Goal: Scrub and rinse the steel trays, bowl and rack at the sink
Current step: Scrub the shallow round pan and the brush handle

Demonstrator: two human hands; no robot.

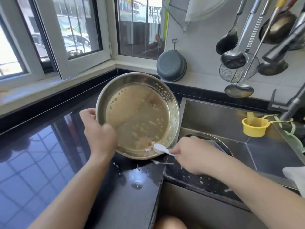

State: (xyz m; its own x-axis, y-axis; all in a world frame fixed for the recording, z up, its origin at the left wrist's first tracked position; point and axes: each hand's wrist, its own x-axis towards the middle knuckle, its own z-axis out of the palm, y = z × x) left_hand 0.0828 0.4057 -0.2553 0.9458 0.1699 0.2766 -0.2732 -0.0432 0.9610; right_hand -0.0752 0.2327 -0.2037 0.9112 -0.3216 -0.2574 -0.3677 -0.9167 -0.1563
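Observation:
A round steel tray (115, 83) coated with a tan batter film is tilted up over the black counter, its right rim by the sink's left edge. My left hand (97, 129) grips the tray's lower-left rim. My right hand (193, 154) pinches the handle of a white plastic scraper (160, 148), whose blade touches the tray's lower inside edge, where scraped residue has gathered. Another round steel piece (212, 139) lies in the sink, partly hidden behind my right hand.
The steel sink (214, 116) holds a yellow cup (254, 127) near the faucet (293, 104). Ladles and a wire skimmer (239, 70) hang on the tiled wall, beside a dark bowl (171, 65). Wet drips mark the black counter (135, 184). Windows stand behind.

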